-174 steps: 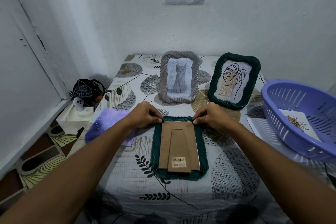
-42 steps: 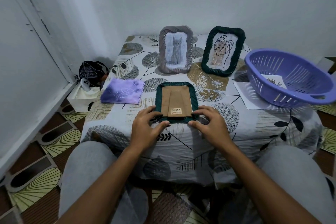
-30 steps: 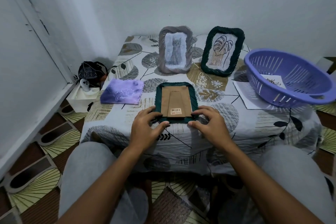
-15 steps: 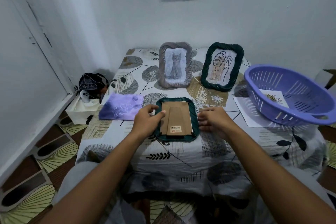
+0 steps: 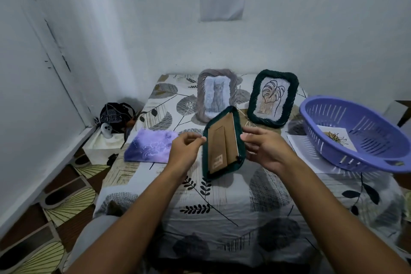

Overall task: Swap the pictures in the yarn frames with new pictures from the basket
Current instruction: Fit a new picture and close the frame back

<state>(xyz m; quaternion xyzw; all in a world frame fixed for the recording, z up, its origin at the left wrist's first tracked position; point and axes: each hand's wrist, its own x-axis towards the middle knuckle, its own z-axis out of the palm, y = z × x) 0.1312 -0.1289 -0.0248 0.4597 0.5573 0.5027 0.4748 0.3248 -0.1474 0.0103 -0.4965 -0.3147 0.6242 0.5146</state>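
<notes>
We lift a dark green yarn frame [image 5: 223,142] off the table [image 5: 222,198], its brown cardboard back facing us.

Our left hand [image 5: 183,153] pinches the frame's left edge between thumb and curled fingers, while our right hand [image 5: 265,150] cups its right edge with fingers bent around it; the frame is tilted, its bottom edge close to the leaf-print cloth. Behind it stand a grey yarn frame [image 5: 216,94] holding a cat picture and a second green yarn frame [image 5: 273,98] holding a leaf drawing. A purple picture [image 5: 151,149] lies flat to our left. To our right, the purple basket [image 5: 353,133] holds a flower picture [image 5: 337,139] and rests on a white sheet [image 5: 300,147].
</notes>
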